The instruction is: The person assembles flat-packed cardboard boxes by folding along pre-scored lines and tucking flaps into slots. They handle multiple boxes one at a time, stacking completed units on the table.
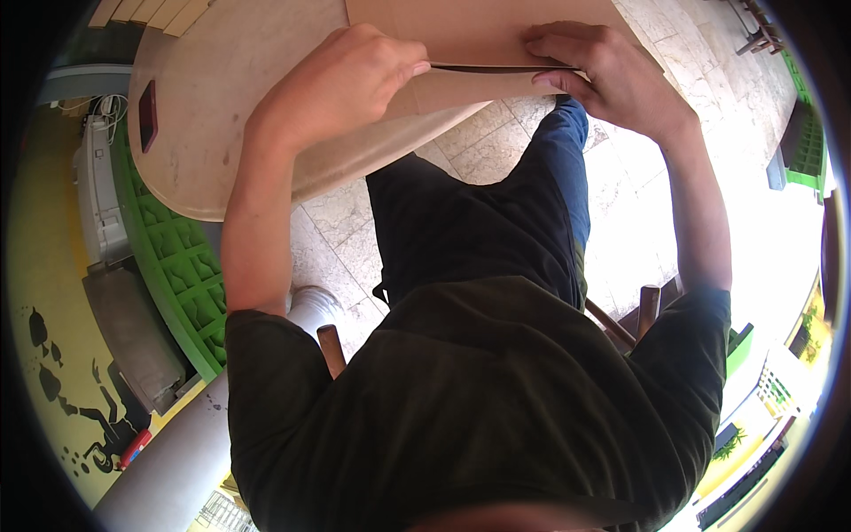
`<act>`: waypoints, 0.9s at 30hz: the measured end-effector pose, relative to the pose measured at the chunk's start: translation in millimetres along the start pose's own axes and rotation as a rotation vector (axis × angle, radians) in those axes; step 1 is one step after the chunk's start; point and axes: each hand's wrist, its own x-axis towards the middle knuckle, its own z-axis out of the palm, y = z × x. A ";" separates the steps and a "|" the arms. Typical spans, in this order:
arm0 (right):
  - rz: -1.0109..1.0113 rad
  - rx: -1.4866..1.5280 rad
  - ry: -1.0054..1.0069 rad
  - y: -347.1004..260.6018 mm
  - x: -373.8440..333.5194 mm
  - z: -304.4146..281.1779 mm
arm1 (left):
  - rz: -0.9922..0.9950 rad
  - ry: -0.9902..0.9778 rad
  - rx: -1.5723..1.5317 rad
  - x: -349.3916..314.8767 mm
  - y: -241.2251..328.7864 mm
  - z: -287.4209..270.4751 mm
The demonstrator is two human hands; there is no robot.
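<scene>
A large brown cardboard piece (496, 31) lies at the far edge of view, over the table's near side. A narrower cardboard flap (479, 93) runs along its near side, and a thin dark gap shows between the two. My left hand (350, 84) pinches the cardboard at the left end of this gap, thumb and index finger pressed together. At the right end, my right hand (616, 80) grips the cardboard, with fingers bent over the large piece and the thumb against the flap. The far part of the cardboard is cut off by the picture's edge.
A pale round-edged table (222, 106) carries a dark phone (148, 115) at its left. Several cardboard strips (160, 13) lie at the far left. A green lattice panel (173, 257) stands left of me. Wooden chair arms (331, 350) flank my body above a tiled floor (332, 217).
</scene>
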 end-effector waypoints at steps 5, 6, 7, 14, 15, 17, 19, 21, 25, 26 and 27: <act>-0.011 0.031 0.048 -4.5 -0.7 6.6 | 0.121 0.127 0.059 -14.8 4.3 9.3; -0.001 0.023 0.054 -4.9 -0.5 7.2 | 0.114 0.160 0.091 -18.8 7.6 14.0; 0.009 0.015 0.059 -5.1 -0.4 7.6 | 0.107 0.193 0.122 -21.2 11.0 19.4; 0.107 0.035 -0.042 -5.7 -4.7 4.0 | 0.068 0.473 0.503 4.3 32.6 69.6; 0.082 0.009 0.004 -7.3 -5.3 6.5 | 0.053 0.445 0.508 7.4 32.6 73.8; 0.036 -0.035 0.099 -10.6 -5.9 14.5 | 0.033 0.407 0.503 13.2 30.8 80.4; 0.077 -0.152 0.137 -16.0 -7.4 25.2 | 0.076 0.422 0.503 13.6 29.0 83.8; 0.160 -0.194 0.155 -23.5 -8.7 37.4 | 0.093 0.433 0.509 14.3 28.6 86.3; 0.214 -0.236 0.234 -26.4 -9.7 47.8 | 0.054 0.408 0.545 13.5 32.4 88.0; 0.240 -0.229 0.239 -27.0 -10.1 48.3 | 0.047 0.401 0.550 12.6 33.8 87.5; 0.265 -0.221 0.242 -27.3 -11.0 47.4 | 0.021 0.381 0.521 11.7 34.9 86.7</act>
